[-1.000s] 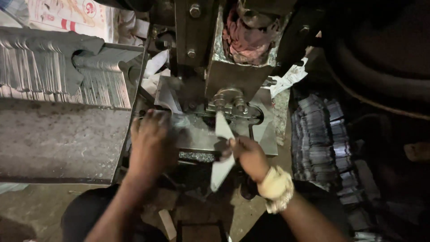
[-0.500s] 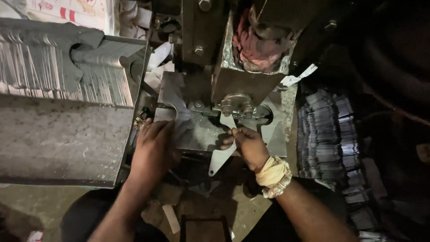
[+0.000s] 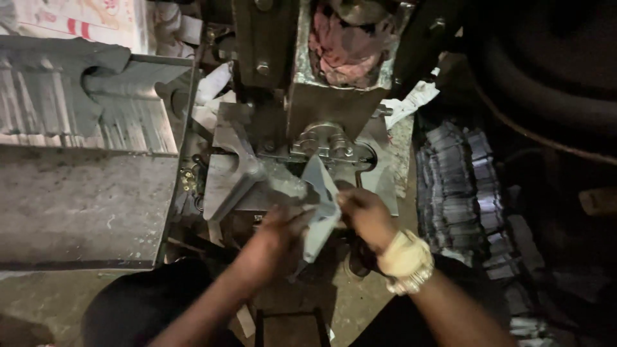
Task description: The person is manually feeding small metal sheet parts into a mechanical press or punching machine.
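Note:
Both my hands grip one thin grey metal blank [image 3: 319,205], long and pointed, tilted on edge just in front of the press die [image 3: 331,146]. My left hand [image 3: 277,234] holds its lower left side. My right hand [image 3: 364,214], with a pale wristband, holds the right edge. The blank's top end lies near the round die opening on the press bed [image 3: 376,183]. A shaped metal piece [image 3: 234,170] lies on the bed to the left.
A grey metal table [image 3: 77,205] stands at left with a rack of stacked cut pieces [image 3: 71,96] behind it. Several stacked grey blanks [image 3: 459,186] sit at right. The press ram [image 3: 340,58] with a pink rag hangs above the die.
My left hand has moved right from the flat piece on the bed and now grips the blank too. The blank has come back slightly from the die.

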